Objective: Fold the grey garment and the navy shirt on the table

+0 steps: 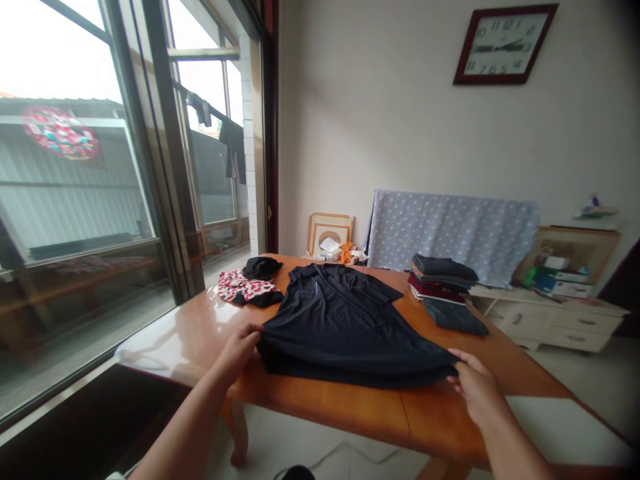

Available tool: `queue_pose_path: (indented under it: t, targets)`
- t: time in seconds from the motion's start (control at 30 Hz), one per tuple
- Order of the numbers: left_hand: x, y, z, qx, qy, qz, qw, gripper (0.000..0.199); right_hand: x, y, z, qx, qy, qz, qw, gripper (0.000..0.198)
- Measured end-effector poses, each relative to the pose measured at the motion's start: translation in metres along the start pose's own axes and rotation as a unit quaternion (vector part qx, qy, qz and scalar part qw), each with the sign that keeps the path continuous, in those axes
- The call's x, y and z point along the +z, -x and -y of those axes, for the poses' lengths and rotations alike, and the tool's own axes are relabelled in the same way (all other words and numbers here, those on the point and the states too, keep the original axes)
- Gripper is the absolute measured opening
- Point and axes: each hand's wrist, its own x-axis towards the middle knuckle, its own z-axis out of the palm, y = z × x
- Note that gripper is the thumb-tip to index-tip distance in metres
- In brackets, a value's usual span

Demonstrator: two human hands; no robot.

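Observation:
A dark navy dress (345,327) lies spread on the wooden table (320,399), its upper part and sleeves toward the far side. My left hand (245,340) pinches its near left corner. At the near right corner, my right hand (473,380) is closed on the same hem. Between my hands the lower edge is drawn out wide and looks slightly lifted off the tabletop. Left of the dress lie a red-and-white patterned garment (240,285) and a black cap-like item (263,268).
A stack of folded clothes (443,280) stands at the table's right rear, with a folded dark garment (455,317) before it. A white sheet (565,427) covers the near right corner. Windows line the left. Behind are a grey dotted cloth (445,233) and a white cabinet (555,323).

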Motion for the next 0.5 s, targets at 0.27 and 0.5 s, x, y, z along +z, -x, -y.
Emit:
queue_pose_path:
  t: [0.27, 0.5]
  targets:
    - [0.014, 0.009, 0.000, 0.060, -0.409, -0.048, 0.909, 0.039, 0.001, 0.000, 0.012, -0.005, -0.017, 0.022, 1.000, 0.059]
    - [0.002, -0.012, 0.000, 0.028, -0.392, -0.082, 0.916, 0.035, 0.000, -0.007, 0.066, -0.051, 0.024, 0.074, 0.996, 0.050]
